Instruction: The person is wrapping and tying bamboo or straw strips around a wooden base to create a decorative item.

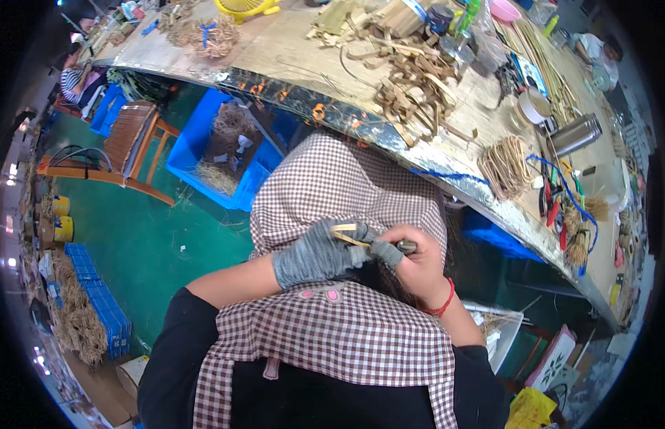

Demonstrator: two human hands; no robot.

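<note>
Hands over lap, on checked apron (332, 193), near side of long workbench (289, 50). Left hand (314, 254) in grey knit glove, fingers curled shut around thin bamboo strip (346, 234); strip pokes out toward bench from gloved fist, pale, short, partly hidden by glove. Right hand (414, 261) bare, red string bracelet (444, 300) at wrist, fingers closed tight on dark small tool (406, 247), likely a knife handle; blade not visible, cannot tell exact kind. Grey sleeve on right thumb touching strip end. Both hands touching each other at strip, just below bench edge.

On bench: heap of bent bamboo strips (411, 79) straight above hands, coiled bundle of thin fibres (505, 166) right of heap near bench edge, steel flask (575, 134) further right, red-handled tools (554, 207) at right edge with blue cord. Below bench left of hands: blue crate (204, 143) with straw scraps, wooden chair (128, 150) beyond it on green floor (146, 236). Straw bundles (78, 322) far left of hands.
</note>
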